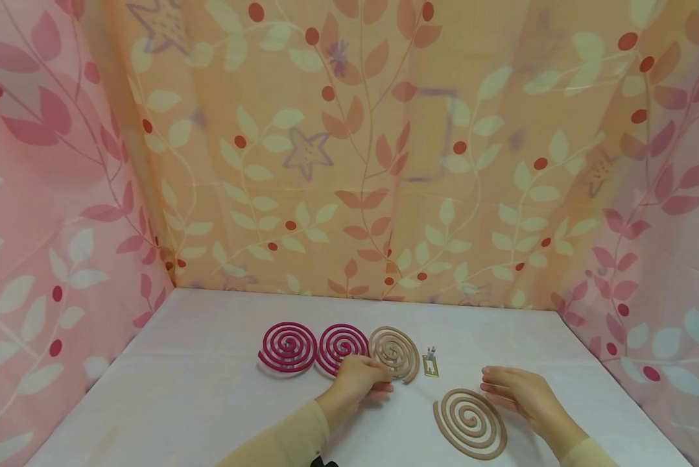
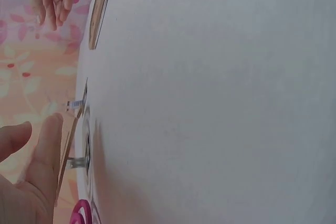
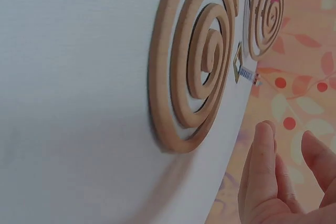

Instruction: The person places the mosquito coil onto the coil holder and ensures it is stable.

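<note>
My left hand (image 1: pixel 355 381), fingers nearly straight, is at the near edge of a tan mosquito coil (image 1: pixel 393 351) raised on a small metal stand. In the left wrist view, the fingertips overlap the edge of this coil (image 2: pixel 67 150), and the thumb is spread apart. A second tan mosquito coil (image 1: pixel 472 421) lies flat on the table at the right. Beside it, my right hand (image 1: pixel 524 394) hovers with extended fingers and nothing in its grasp. Between the tan coils stands a small brass-coloured coil stand (image 1: pixel 431 374) with an upright prong.
Two magenta mosquito coils, one far left (image 1: pixel 290 342) and one in the middle (image 1: pixel 344 345), sit in a row with the raised tan coil. Everything stands on a white-covered table (image 1: pixel 198 389). Leaf-patterned cloth (image 1: pixel 349 194) closes off the back and both sides.
</note>
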`<action>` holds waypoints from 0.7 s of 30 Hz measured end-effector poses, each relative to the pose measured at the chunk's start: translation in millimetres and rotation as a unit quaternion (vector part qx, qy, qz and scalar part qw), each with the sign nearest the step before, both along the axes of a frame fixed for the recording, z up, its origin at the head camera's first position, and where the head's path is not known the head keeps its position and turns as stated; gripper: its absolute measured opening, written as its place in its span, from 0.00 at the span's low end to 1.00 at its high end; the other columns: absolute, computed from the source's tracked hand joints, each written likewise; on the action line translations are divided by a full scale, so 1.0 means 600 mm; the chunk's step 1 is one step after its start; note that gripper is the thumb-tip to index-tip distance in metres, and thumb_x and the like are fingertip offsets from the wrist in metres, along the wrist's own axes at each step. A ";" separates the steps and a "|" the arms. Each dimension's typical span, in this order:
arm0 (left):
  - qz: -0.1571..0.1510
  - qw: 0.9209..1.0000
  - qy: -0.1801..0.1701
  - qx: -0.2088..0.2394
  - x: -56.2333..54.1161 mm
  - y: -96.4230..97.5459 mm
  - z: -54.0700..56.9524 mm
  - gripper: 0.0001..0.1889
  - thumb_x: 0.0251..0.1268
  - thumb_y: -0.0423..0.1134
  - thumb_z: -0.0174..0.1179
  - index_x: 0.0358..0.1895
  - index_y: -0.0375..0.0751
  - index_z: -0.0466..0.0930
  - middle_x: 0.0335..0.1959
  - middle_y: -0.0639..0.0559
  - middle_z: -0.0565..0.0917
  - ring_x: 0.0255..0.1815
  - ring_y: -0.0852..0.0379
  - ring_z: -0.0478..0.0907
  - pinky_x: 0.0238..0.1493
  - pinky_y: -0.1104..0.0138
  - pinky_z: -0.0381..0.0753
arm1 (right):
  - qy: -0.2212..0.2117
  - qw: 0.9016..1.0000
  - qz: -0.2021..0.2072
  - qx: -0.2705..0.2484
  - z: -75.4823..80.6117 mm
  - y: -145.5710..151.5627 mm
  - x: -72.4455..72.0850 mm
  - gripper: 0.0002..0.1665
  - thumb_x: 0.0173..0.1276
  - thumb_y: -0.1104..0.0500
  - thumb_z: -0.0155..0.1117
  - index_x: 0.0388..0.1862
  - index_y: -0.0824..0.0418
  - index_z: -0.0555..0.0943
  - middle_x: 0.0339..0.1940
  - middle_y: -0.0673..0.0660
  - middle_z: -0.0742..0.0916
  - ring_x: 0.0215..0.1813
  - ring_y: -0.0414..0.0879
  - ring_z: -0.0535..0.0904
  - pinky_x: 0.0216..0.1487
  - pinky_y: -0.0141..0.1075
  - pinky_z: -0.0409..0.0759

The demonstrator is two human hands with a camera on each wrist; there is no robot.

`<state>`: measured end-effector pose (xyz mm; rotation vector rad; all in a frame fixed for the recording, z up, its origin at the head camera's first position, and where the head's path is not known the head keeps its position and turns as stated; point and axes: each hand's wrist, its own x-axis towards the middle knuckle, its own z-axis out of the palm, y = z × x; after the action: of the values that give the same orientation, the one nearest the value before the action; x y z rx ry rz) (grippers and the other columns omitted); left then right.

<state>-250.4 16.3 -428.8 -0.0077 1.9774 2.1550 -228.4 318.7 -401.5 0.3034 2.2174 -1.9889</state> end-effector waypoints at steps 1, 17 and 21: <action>0.000 1.000 0.000 0.000 0.001 0.002 -0.001 0.08 0.59 0.25 0.63 0.40 0.22 0.82 0.33 0.33 0.88 0.23 0.59 0.85 0.31 0.62 0.90 | -0.001 1.000 0.000 0.000 -0.001 0.003 0.001 0.30 0.72 0.60 0.62 0.61 0.83 0.70 0.40 0.52 0.88 0.42 0.42 0.87 0.48 0.36 0.88; -0.002 1.000 -0.014 0.014 0.014 0.033 -0.006 0.09 0.57 0.23 0.63 0.41 0.23 0.81 0.29 0.44 0.87 0.25 0.57 0.86 0.32 0.62 0.90 | -0.037 0.999 -0.010 0.038 -0.014 0.046 0.029 0.29 0.71 0.56 0.65 0.60 0.78 0.75 0.43 0.53 0.88 0.44 0.42 0.87 0.49 0.37 0.88; -0.003 1.000 -0.019 0.017 0.017 0.037 -0.006 0.08 0.56 0.23 0.64 0.40 0.24 0.81 0.26 0.48 0.85 0.25 0.57 0.86 0.32 0.62 0.90 | -0.054 0.997 -0.016 0.049 -0.019 0.053 0.029 0.32 0.70 0.54 0.66 0.62 0.78 0.74 0.44 0.54 0.88 0.44 0.43 0.86 0.48 0.38 0.88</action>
<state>-240.2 38.3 -432.3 -0.0376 1.9172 2.1687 -210.8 350.5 -413.1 0.4507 2.2607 -1.8350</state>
